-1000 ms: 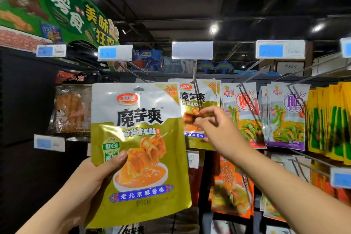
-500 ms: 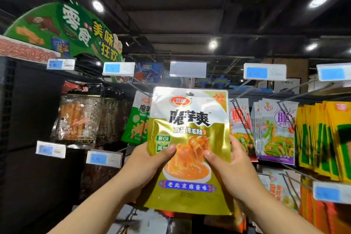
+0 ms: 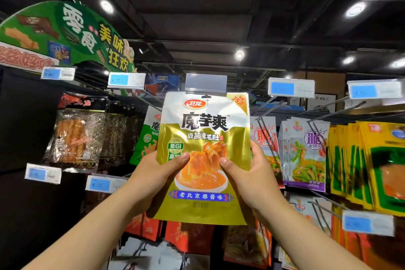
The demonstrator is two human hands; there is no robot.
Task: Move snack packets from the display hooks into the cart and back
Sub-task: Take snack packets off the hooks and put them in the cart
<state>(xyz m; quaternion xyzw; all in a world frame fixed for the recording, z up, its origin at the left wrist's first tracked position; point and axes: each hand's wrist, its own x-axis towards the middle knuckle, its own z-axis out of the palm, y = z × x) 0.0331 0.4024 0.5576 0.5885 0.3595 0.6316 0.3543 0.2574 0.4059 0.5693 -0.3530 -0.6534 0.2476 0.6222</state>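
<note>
Both hands, left hand (image 3: 157, 173) and right hand (image 3: 252, 177), grip gold packet (image 3: 206, 129) labelled "魔芋爽", "低GI", "75克".

Green arched sign (image 3: 65, 35) upper left; blank label holder (image 3: 206, 82) centre; ceiling spotlight (image 3: 355, 10) lit.

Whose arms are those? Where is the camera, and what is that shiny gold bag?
There is no machine here. Those are a person's two bare arms in a shop. The camera sits on their head, so you see what they see. The left hand and right hand both grip one gold snack packet, thumbs on its front, just under a blank price tag. Purple packets and yellow packets hang beside it. No cart shows.
</note>
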